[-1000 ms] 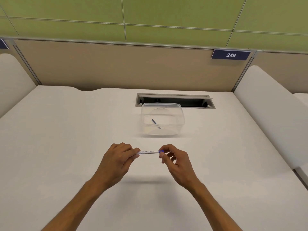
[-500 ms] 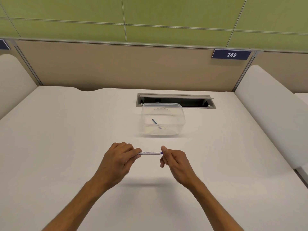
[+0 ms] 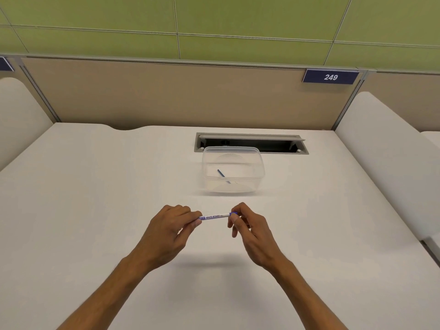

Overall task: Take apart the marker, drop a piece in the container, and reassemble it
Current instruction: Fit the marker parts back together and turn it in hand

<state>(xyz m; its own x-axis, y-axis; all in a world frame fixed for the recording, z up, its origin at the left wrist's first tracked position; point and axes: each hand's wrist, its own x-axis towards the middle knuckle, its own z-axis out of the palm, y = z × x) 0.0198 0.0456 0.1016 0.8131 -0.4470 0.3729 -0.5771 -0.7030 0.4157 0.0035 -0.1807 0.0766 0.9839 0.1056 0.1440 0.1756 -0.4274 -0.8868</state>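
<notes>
Above desk: L hand & R hand pinched ends of marker reading "WHITE BOARD". Behind, clear container w/ blue piece; plate read "249".

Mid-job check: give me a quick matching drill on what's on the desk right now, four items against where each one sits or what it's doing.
Items:
1. marker
2. clear container
3. blue piece
4. right hand

Places or states:
A. lying inside the container
B. held level between both hands, above the desk
C. pinching the blue-tipped end of the marker
D. standing on the desk just in front of the cable slot

Pairs: 1-B, 2-D, 3-A, 4-C
</notes>
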